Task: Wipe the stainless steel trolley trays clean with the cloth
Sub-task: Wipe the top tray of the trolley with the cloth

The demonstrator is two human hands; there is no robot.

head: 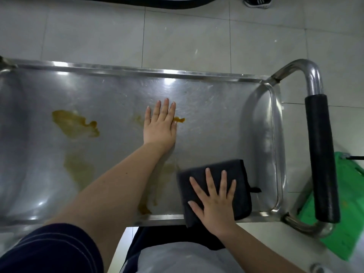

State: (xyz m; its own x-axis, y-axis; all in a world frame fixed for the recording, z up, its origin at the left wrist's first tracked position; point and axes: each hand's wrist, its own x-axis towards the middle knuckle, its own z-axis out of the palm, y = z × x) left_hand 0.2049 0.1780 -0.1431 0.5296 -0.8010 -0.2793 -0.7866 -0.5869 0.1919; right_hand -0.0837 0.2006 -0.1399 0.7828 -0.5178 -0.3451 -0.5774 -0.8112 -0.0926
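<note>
The stainless steel trolley tray [216, 107] fills the middle of the head view. Brown-yellow stains mark it: a big one at the left [74, 125], a small blob [180, 119] beside my left hand, and smears near the front rim [144, 208]. My left hand [160, 127] lies flat on the tray's middle, fingers straight and together. A folded dark grey cloth [226, 172] lies at the tray's front right, overlapping the front rim. My right hand [214, 198] presses flat on the cloth with fingers spread.
The trolley's steel handle with a black grip [321, 158] stands at the right end. A green object [346, 209] lies on the tiled floor beyond the handle. Someone's black shoe [258, 1] shows at the top edge.
</note>
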